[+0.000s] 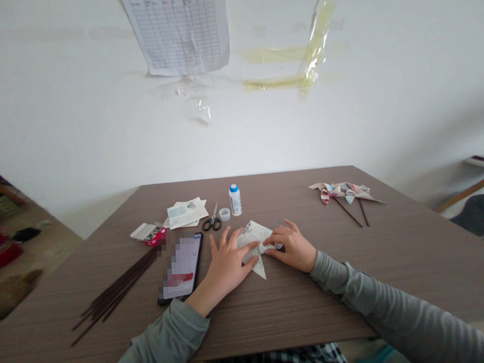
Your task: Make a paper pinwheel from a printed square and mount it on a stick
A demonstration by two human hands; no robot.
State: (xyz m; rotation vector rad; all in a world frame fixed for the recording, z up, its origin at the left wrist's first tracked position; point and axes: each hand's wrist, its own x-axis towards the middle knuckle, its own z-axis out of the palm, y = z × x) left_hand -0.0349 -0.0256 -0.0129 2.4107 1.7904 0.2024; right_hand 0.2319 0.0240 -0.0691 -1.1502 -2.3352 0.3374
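Observation:
A printed paper piece (254, 233) with pointed corners lies on the table between my hands, partly hidden by my fingers. My left hand (228, 257) rests on its left side, fingers spread, with the index finger and thumb near the middle. From the right, my right hand (292, 245) pinches a folded-in part of the paper near the centre. Just beyond stand a white glue bottle (235, 201) with a blue cap and a small clear round cup (224, 214). Black-handled scissors (212, 220) lie beside the cup.
Left of my hands lie a phone (183, 269), a bundle of dark thin sticks (118, 286), an open red-and-white box (150, 233) and stacked printed papers (186, 212). Paper pinwheels (341, 190) on sticks rest at the back right. A wall (264, 137) borders the table's far edge.

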